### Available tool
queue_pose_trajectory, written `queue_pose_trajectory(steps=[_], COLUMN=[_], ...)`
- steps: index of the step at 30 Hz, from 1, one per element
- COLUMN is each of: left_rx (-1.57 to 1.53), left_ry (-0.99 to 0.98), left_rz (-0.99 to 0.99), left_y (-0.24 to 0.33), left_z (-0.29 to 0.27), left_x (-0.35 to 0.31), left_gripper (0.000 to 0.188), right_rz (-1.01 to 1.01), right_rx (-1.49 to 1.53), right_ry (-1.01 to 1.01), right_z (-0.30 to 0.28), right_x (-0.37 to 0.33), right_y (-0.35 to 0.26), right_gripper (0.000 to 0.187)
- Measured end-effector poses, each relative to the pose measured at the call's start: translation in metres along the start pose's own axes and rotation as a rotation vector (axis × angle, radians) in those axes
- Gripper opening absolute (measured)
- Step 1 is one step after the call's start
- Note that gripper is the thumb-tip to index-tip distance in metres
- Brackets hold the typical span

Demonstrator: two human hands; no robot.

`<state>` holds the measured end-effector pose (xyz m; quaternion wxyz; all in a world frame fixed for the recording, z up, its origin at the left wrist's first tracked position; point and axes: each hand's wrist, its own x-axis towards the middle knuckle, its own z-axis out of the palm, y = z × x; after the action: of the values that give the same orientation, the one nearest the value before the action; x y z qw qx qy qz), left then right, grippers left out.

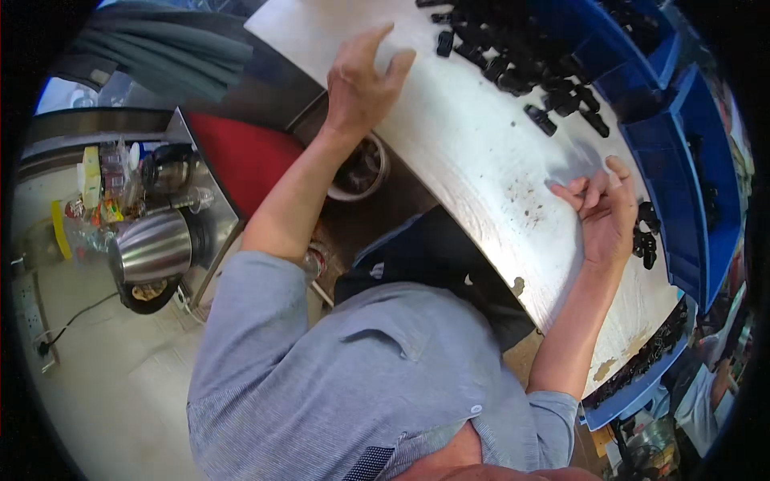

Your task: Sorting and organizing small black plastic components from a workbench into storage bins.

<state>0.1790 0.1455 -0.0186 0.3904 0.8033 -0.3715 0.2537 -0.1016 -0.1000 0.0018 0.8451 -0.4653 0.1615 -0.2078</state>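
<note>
My left hand [361, 84] is over the far left part of the white worktable [473, 152]. Its thumb and forefinger are apart, with nothing visible between them. Over the table's right side is my right hand [605, 212], its fingers loosely bent and spread, and no object shows in it. A small cluster of black plastic parts [646, 236] lies just right of this hand. Farther off, a heap of similar small black parts [513, 60] is spread on the tabletop, with a few loose pieces at its near edge.
Blue bins [666, 176] line the table's right edge, and a blue tray [634, 401] of black parts sits at lower right. Beneath the table's left edge stands a round bucket [361, 172]. At left are a red panel [241, 156] and a steel kettle [156, 248].
</note>
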Motion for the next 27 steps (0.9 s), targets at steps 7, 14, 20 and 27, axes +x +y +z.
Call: queue_pose_trajectory(steps=[7, 14, 20, 27], left_rx=[-0.003, -0.081, -0.176, 0.151], left_ry=[-0.065, -0.141, 0.004, -0.510], left_rz=[0.033, 0.084, 0.314, 0.344], left_y=[0.013, 0.019, 0.060, 0.083], left_z=[-0.001, -0.001, 0.039, 0.142], left_x=[0.005, 0.029, 0.142, 0.263], left_gripper=[0.037, 0.041, 0.044, 0.089], right_rz=[0.003, 0.011, 0.042, 0.067], right_rx=[-0.006, 0.058, 0.096, 0.145], right_ry=[0.024, 0.095, 0.066, 0.090], right_z=[0.001, 0.013, 0.008, 0.008], right_x=[-0.002, 0.000, -0.002, -0.003], right_y=[-0.004, -0.006, -0.009, -0.008], right_gripper=[0.034, 0.026, 0.028, 0.027])
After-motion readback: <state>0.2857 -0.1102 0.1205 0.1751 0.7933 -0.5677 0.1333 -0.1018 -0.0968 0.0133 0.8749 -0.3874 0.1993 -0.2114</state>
